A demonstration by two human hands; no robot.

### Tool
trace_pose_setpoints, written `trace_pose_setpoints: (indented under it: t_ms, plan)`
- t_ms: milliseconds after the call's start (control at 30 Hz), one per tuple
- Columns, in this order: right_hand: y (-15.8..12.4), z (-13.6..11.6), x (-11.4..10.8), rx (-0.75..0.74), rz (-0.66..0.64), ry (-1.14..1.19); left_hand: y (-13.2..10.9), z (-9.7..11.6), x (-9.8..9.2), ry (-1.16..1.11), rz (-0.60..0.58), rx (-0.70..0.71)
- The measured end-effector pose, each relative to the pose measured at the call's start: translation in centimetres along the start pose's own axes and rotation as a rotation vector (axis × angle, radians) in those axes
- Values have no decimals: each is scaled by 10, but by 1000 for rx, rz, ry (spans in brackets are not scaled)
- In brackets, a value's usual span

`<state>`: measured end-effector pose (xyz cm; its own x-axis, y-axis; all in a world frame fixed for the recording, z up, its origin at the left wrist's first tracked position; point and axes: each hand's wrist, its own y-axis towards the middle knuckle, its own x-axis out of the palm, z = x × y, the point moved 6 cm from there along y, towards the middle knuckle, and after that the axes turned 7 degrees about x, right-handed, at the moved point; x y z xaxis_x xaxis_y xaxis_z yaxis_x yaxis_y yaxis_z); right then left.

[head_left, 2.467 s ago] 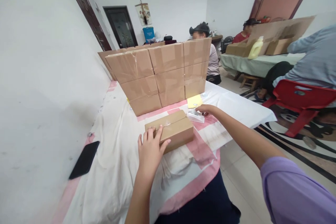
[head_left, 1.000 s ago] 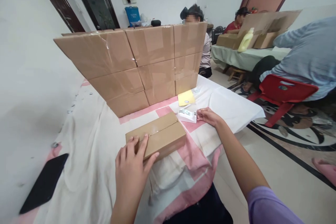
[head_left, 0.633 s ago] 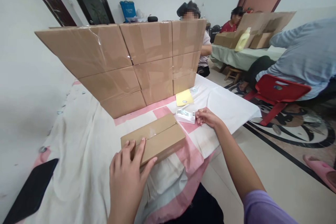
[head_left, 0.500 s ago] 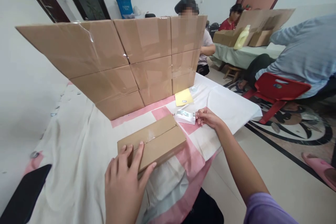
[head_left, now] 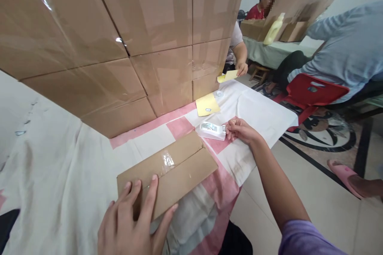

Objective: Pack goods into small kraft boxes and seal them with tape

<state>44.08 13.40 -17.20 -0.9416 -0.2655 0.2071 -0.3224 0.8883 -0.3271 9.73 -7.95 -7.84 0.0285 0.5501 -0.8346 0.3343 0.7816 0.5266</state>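
Observation:
A flat brown cardboard box [head_left: 176, 167], sealed with clear tape, lies on the cloth-covered table [head_left: 60, 175] right in front of me. My left hand [head_left: 134, 219] rests on its near left corner with the fingers spread flat. My right hand [head_left: 241, 130] reaches out to a small white tape dispenser [head_left: 211, 130] just beyond the box, fingertips pinched on its right end. Behind them rises a stacked wall of taped cardboard boxes [head_left: 125, 44].
A yellow slip [head_left: 207, 105] lies near the box wall. Another person's hand [head_left: 241, 67] holds a yellow slip at the table's far edge. A red plastic chair [head_left: 311, 91] with a seated person, a second table with boxes and a yellow bottle [head_left: 273, 30] stand at right.
My head has moved closer and lower, so the box wall fills the view. Both hands stay in place on the box and the dispenser. The other person's hand with a yellow slip has appeared.

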Motion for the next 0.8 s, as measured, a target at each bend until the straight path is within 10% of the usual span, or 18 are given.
trace_pose_setpoints:
  t_ms: [800]
  plan:
    - [-4,-3,0,-5,-74,61,-4,-6,4,10,51,31]
